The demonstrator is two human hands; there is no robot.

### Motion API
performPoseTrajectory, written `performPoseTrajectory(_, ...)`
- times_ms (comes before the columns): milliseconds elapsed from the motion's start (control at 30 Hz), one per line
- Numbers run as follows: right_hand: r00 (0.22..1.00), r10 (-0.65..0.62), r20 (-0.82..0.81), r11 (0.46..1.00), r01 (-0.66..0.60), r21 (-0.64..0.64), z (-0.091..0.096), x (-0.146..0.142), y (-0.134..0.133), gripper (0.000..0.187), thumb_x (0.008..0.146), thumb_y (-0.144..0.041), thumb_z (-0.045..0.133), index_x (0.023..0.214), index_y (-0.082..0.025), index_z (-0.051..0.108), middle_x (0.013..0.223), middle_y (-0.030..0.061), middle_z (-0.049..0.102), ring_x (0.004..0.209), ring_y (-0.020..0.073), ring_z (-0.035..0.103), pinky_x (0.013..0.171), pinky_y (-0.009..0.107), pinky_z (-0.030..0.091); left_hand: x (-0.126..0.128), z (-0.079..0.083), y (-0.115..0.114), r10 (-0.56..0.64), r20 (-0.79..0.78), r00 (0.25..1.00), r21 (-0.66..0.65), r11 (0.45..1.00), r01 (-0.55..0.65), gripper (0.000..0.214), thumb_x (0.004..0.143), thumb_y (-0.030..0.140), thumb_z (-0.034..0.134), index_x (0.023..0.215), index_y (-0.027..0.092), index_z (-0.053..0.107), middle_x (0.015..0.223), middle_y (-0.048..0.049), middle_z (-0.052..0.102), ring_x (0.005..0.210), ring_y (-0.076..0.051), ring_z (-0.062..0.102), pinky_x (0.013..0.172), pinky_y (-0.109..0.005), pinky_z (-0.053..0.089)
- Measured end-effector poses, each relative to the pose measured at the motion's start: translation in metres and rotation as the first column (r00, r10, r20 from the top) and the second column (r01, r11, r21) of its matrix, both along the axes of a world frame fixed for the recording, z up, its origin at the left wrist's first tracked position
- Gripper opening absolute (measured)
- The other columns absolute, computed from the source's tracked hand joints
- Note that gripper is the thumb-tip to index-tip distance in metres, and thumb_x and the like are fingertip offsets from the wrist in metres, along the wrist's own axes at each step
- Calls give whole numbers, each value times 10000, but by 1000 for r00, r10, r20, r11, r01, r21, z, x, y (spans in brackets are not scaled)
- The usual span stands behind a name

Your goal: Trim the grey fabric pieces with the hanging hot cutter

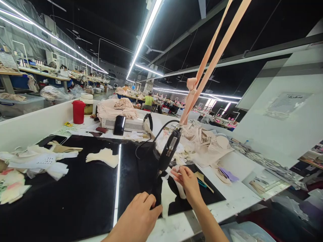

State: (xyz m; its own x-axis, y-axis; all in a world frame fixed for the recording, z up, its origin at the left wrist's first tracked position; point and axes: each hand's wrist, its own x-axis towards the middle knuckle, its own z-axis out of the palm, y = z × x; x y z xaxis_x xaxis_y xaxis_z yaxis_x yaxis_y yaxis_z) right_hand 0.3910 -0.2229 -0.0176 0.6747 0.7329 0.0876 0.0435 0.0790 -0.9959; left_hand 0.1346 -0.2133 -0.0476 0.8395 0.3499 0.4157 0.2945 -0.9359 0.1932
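My left hand [141, 210] rests near the table's front edge, fingers pinched on the lower part of a white fabric piece [167, 196]. My right hand [186, 181] pinches the upper part of the same piece, just below the tip of a black hand tool [168, 151]. The tool hangs tilted from peach straps [214, 57] that run up to the ceiling, and a black cable [161, 129] trails from it. Under both hands lies a black mat [83, 188].
Cut white pieces [103, 156] and scraps [37, 161] lie on the mat to the left. A beige fabric heap [204, 143] sits right of the tool. A red jug [78, 111], a phone [119, 125] and a white crate [131, 125] stand at the back. People work at far tables.
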Motion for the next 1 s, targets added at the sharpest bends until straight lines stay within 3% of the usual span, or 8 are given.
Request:
performPoseTrajectory(167,993,-112,-28,950,115,290,26,0,0,309,924,-494,704,990,-195,665,943,1,685,901,185,701,829,349,592,2,0,1,-6,-5,1000,-3,1000,6,384,935,76,602,1264,269,646,1003,-31,636,900,-231,580,789,-350,459)
performPoseTrajectory(333,1000,20,3,943,-19,331,36,-44,-40,388,891,-633,654,889,-247,689,838,-1,688,765,161,636,718,266,559,-1,5,2,-23,13,1000,-218,976,25,394,960,90,530,1296,255,655,1126,-73,659,1011,-261,594,901,-391,471)
performPoseTrajectory(400,996,89,3,953,-86,289,31,-67,-55,395,923,-624,616,867,-242,701,791,11,681,713,170,614,657,266,540,-3,10,5,3,100,995,-469,882,45,361,994,150,476,1282,249,670,1154,-79,662,1066,-259,596,953,-391,459)
performPoseTrajectory(500,982,188,-24,956,-178,235,21,-97,-69,419,943,-622,587,835,-235,708,746,19,672,671,175,599,624,265,511,-8,18,14,158,244,957,-813,571,113,339,1030,348,426,1158,228,717,1118,-66,691,1087,-246,603,1007,-371,432)
performPoseTrajectory(567,961,276,-21,943,-266,200,14,-112,-72,461,947,-647,560,815,-231,707,747,21,671,670,171,600,641,262,496,-13,24,20,229,251,941,-902,409,141,428,1010,497,419,1072,206,727,1065,-63,710,1043,-243,615,958,-358,453)
performPoseTrajectory(700,913,408,22,907,-408,104,4,-133,-68,512,890,-709,594,785,-220,704,725,33,677,666,183,608,661,281,496,-29,33,25,219,191,957,-960,243,136,503,848,647,595,926,167,724,886,-44,710,820,-200,610,755,-308,462)
performPoseTrajectory(833,909,415,-47,910,-413,43,-2,-143,-62,470,782,-683,741,892,-225,744,844,60,722,695,197,644,628,299,537,-50,37,28,250,172,953,-977,164,134,425,711,552,754,873,160,717,781,-11,676,696,-146,526,667,-264,387)
performPoseTrajectory(1000,892,438,-110,893,-446,-60,-8,-143,-60,553,687,-663,825,999,-211,760,838,67,736,671,199,664,580,299,546,-73,37,39,311,145,939,-978,191,88,370,709,486,761,884,162,725,731,8,641,662,-135,485,613,-250,330)
